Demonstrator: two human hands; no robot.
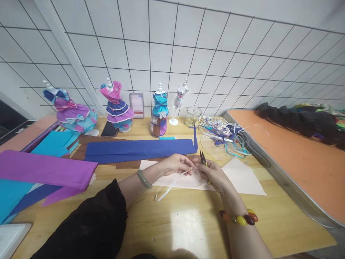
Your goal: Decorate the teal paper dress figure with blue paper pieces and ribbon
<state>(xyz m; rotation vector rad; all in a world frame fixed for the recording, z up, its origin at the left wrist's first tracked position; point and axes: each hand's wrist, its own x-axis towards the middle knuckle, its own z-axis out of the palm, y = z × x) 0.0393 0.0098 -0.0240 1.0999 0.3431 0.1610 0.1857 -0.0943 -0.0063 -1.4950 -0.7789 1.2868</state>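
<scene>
My left hand (176,166) is closed in a pinch on a narrow white strip (169,187), whose free end trails down toward the table. My right hand (214,175) is wrapped round small thread snips (203,158) with dark pointed blades and yellow on the handle; the blades point up and away from me. The fingertips of both hands nearly meet, and what lies between them is too small to make out. Below the hands lies a pale pink sheet (244,176), partly covered by them. Just beyond it is a folded dark blue piece (140,149).
Dressed mini mannequins (160,111) and a bare-looking patterned one (180,99) stand along the wall. A glass (192,117) and a heap of scraps (221,129) are at back right. Purple sheets (48,169) lie left. An orange-based tray (293,154) borders the right side.
</scene>
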